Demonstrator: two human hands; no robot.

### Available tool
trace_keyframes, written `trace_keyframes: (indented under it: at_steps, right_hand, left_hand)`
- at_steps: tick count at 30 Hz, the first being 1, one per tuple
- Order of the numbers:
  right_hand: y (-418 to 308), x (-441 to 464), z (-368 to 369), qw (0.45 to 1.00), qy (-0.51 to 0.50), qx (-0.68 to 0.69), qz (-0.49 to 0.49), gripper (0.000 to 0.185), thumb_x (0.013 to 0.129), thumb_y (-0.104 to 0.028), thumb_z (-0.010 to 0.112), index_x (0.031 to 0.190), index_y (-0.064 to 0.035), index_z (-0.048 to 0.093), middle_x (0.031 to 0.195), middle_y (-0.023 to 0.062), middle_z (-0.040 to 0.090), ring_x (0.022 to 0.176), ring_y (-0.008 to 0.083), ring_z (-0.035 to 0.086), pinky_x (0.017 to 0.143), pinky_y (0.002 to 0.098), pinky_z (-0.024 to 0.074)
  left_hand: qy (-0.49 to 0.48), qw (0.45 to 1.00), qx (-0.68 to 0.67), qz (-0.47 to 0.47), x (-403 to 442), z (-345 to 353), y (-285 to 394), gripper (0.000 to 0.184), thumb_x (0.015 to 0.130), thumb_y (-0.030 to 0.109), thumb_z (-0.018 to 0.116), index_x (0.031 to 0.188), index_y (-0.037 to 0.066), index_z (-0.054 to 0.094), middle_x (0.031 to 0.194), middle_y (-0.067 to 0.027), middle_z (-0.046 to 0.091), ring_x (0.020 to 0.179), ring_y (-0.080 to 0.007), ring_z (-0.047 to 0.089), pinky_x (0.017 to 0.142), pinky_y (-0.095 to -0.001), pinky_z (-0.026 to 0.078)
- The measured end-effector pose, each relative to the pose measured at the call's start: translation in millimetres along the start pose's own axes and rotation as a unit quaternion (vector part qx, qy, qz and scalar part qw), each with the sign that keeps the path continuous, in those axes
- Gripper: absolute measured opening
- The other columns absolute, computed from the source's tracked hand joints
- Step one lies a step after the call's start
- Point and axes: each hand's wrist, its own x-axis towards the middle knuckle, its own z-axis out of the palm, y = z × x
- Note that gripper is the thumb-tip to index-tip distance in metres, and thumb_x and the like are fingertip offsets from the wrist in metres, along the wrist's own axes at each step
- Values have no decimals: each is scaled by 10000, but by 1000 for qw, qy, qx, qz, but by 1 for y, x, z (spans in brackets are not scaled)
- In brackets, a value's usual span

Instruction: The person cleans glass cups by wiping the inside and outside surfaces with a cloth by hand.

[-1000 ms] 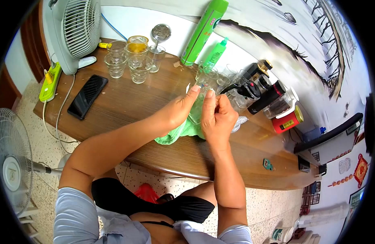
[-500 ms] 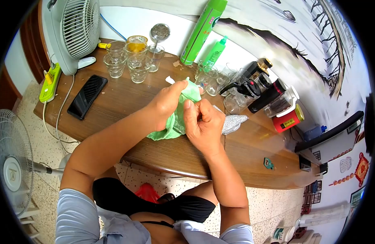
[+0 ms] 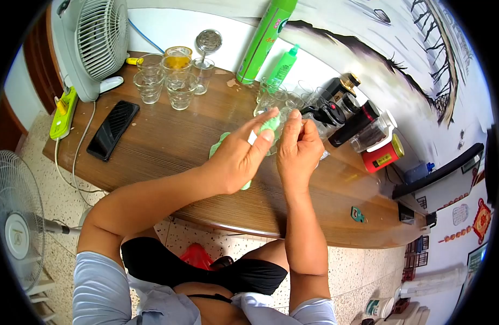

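Observation:
My left hand [image 3: 241, 160] is closed on a light green cloth [image 3: 271, 122], which bunches up at the fingertips and also shows beyond the wrist and below the palm. A small white tag-like piece sticks out by the fingers. Just to the right, my right hand [image 3: 299, 154] is pinched with curled fingers, and what it holds, if anything, is hidden. Behind both hands stands a group of clear glasses [image 3: 271, 98]. A silvery-grey cloth beside my right hand is almost wholly covered by it.
Several glasses [image 3: 181, 92] and a metal strainer [image 3: 209, 41] stand at the back left. A phone [image 3: 113, 130], power strip [image 3: 63, 115] and fan [image 3: 100, 40] are left. Green spray can [image 3: 266, 40], pump bottle [image 3: 282, 69], black flask [image 3: 356, 125] and red tin [image 3: 383, 154] line the back.
Both hands have moved a little to the right and apart. The green cloth, earlier spread between them, is now mostly covered by my left hand.

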Motion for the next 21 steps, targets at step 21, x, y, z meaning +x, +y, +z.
trace_keyframes:
  at_steps: [21]
  right_hand:
    - [-23,-31,6,974,-144,78,-159,425,1101,-147,599,714,-23,477,617,54,444,558,140,375,532,338,340]
  left_hand:
    - [14,892,-370,-261,17,-19,-17,523,1138,459,421,1287,5,634,1088,-88,650,997,-183,638,964,-365,535]
